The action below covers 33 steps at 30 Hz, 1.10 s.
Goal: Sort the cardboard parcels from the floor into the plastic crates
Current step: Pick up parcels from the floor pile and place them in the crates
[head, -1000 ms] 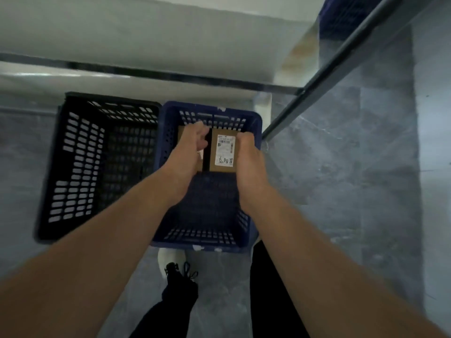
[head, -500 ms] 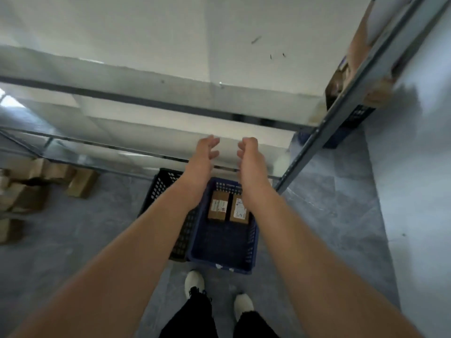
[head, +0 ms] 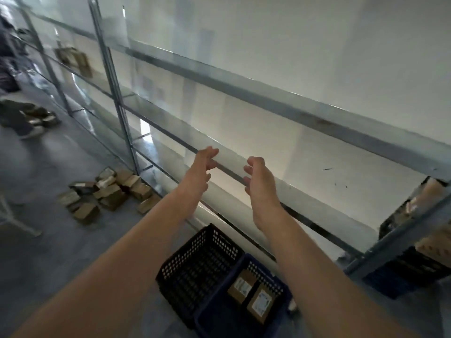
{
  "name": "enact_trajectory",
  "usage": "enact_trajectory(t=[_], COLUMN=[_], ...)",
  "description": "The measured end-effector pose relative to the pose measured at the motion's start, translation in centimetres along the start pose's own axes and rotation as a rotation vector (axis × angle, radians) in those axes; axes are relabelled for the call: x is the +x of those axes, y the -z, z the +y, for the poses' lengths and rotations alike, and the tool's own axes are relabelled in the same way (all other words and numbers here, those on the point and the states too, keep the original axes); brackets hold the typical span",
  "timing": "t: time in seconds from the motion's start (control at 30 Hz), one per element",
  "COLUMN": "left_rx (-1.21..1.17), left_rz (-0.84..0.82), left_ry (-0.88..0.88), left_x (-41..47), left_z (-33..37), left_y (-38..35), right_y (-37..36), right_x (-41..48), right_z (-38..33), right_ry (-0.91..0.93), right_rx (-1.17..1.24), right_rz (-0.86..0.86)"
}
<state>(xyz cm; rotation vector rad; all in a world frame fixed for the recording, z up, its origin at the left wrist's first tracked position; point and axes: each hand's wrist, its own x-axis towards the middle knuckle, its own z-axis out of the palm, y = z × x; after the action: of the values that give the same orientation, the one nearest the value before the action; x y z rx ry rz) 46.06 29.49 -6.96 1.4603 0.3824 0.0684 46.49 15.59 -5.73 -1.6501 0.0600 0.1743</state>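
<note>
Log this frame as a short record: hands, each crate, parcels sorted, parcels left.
hands: left hand and right hand raised before the shelf, fingers loosely curled, holding nothing
blue crate: two labelled parcels side by side inside
black crate: next to the blue crate
floor pile: loose parcels by the shelf post, not yet sorted

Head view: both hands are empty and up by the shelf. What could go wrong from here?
1. The black crate and blue crate sit on the floor directly below the arms. Stepping toward the parcel pile on the left, a foot might catch them.
2. The left hand and right hand are raised close to the metal shelf edge, so the fingers could knock it.
</note>
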Motion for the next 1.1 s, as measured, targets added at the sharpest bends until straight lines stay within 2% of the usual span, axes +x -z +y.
enact_trajectory(t=[0.27, 0.53, 0.7, 0.9, 1.1], left_rx=[-0.051, -0.066, 0.003, 0.002, -0.024], left_rz=[0.151, 0.323, 0.337, 0.310, 0.276], left_ry=[-0.003, 0.021, 0.065, 0.127, 0.190], left_x=[0.4, -0.1, 1.6, 6.6, 17.2], left_z=[1.6, 2.1, 2.6, 1.8, 0.9], left_y=[13.4, 29.6, 39.6, 47.1, 52.4], right_y=[-12.3, -28.7, -38.3, -47.3, -54.7], right_x=[0.1, -1.4, -0.6, 1.8, 10.8], right_z=[-2.6, -1.9, -2.0, 0.0, 2.0], right_ry=[0.080, 0.006, -0.042, -0.093, -0.104], right_rx=[-0.086, -0.102, -0.072, -0.085, -0.068], right_rz=[-0.232, -0.416, -0.438, -0.410, -0.378])
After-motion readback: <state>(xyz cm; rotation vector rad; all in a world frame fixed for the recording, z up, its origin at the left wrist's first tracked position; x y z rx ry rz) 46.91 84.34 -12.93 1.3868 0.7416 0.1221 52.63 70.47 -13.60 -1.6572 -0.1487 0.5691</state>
